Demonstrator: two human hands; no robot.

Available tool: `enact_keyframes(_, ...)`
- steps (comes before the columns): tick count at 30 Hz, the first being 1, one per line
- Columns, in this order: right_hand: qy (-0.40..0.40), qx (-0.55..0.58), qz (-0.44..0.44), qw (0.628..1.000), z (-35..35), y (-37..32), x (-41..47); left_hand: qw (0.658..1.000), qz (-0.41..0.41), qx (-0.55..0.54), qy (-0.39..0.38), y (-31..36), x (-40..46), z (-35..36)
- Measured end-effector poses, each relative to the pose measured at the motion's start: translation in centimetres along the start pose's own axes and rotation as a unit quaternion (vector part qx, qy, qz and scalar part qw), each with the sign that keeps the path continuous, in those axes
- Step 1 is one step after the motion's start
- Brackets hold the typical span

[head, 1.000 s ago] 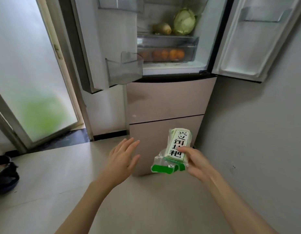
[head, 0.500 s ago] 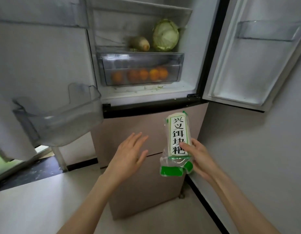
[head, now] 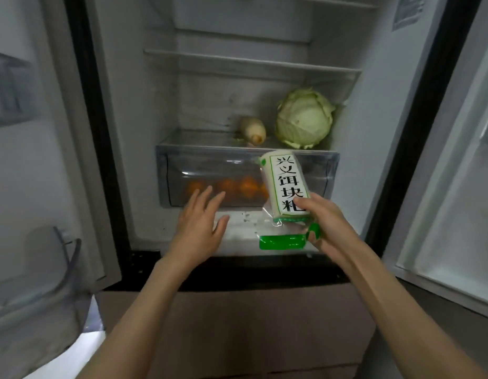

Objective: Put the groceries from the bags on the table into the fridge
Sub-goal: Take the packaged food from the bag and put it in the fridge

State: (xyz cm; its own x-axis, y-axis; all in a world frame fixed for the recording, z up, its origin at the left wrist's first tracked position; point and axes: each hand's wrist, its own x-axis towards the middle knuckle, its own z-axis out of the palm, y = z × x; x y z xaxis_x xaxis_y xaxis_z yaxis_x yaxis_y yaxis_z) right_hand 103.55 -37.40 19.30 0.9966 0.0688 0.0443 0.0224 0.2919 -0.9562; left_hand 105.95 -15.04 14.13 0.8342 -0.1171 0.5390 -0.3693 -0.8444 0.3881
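The step in hand looks like stowing one item: the right hand (head: 322,222) grips a white block of food in clear plastic wrap with a green end and black characters (head: 285,187), held upright at centre right of the frame, in front of the clear plastic crisper drawer (head: 199,165) that holds oranges (head: 229,187). The left hand (head: 200,228) hovers empty, fingers spread, at centre frame just before that drawer. On the glass shelf (head: 199,138) above lie a pale green cabbage (head: 304,119) and a beige root vegetable (head: 253,129). The next move probably calls for either laying the packet on the shelf's bare left part or pulling the drawer out with the free hand.
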Motion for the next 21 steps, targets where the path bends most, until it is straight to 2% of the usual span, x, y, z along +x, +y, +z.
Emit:
enact_keyframes(4,-0.042,-0.037,-0.036,0.998,2.4,-3.5,6.9,0.997,-0.048,0.044,0.037,-2.0,6.6,-0.8)
enact_keyframes(8,-0.067,-0.037,-0.04,0.996,6.0,-5.6,13.3,0.993,-0.052,0.081,0.064,-4.6,11.8,-2.0)
enact_keyframes(16,-0.022,-0.069,-0.043,0.996,12.8,-6.8,24.6,0.974,-0.085,0.21,0.011,-8.5,17.5,-1.3)
enact_keyframes(21,-0.007,-0.086,-0.034,0.996,15.2,-5.4,30.5,0.965,-0.033,0.248,0.082,-10.4,17.5,-0.2)
